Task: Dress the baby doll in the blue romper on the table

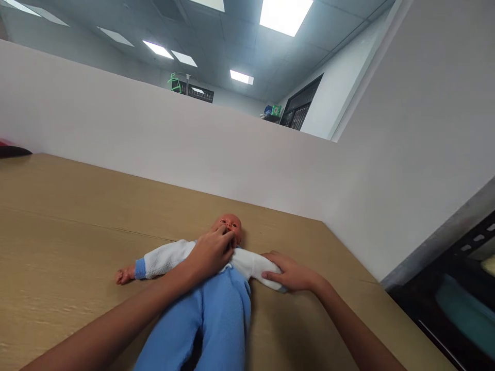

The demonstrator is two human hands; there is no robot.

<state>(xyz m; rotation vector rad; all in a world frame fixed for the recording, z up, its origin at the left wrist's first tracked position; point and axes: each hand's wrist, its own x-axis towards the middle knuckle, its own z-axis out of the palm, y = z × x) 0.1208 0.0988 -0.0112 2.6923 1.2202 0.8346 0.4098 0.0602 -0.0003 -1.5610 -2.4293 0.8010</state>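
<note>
A baby doll [230, 224] lies on its back on the wooden table [69, 216], dressed in a blue romper [216, 314] with white sleeves [166, 257]. My left hand [211, 252] rests on the doll's chest, fingers bunched at the collar just under its chin. My right hand [290, 273] is closed round the doll's outstretched arm at the end of the white sleeve. The doll's other arm stretches left, its bare hand [124, 276] showing past a blue cuff.
A white partition wall [154, 139] runs along the table's far edge and another wall [417, 129] on the right. A dark object [13, 150] lies at the far left. Dark equipment [456, 288] stands beyond the table's right edge.
</note>
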